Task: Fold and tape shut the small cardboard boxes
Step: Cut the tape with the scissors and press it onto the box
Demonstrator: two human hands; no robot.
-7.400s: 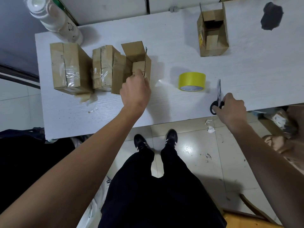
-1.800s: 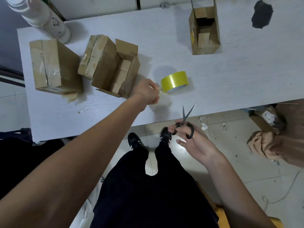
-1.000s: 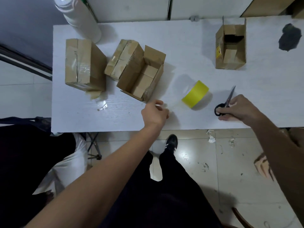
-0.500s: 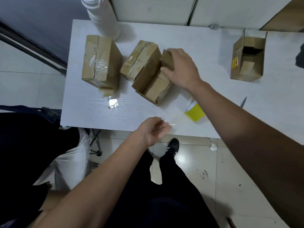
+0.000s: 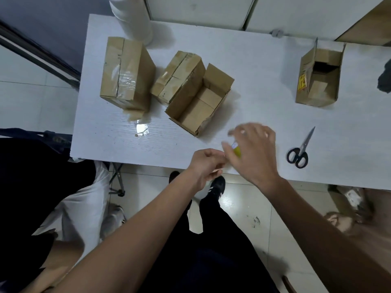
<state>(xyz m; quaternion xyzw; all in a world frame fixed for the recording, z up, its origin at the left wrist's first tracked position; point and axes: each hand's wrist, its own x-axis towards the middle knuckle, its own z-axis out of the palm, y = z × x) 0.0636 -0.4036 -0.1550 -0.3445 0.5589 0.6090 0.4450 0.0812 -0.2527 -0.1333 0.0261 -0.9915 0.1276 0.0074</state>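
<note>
An open small cardboard box [image 5: 201, 100] stands mid-table with its flaps up, leaning against a taped box [image 5: 177, 75]. Another taped box [image 5: 127, 72] stands to the left of them. A second open box [image 5: 319, 77] stands at the far right. The yellow tape roll [image 5: 237, 150] sits near the table's front edge, mostly covered by my right hand [image 5: 254, 153], whose blurred fingers are spread over it. My left hand [image 5: 206, 163] is curled just left of the roll, fingertips pinched together on the end of the clear tape, which barely shows.
Black-handled scissors [image 5: 299, 149] lie shut on the white table [image 5: 254, 70] to the right of my hands. A white cylinder [image 5: 131, 17] stands at the back left. A tape scrap [image 5: 141, 129] lies in front of the left box. A dark object [image 5: 385, 79] sits at the right edge.
My right hand has let go of the open box's flap and come back down over the tape roll. The scissors now lie on the table. My left hand stays pinched near the front edge.
</note>
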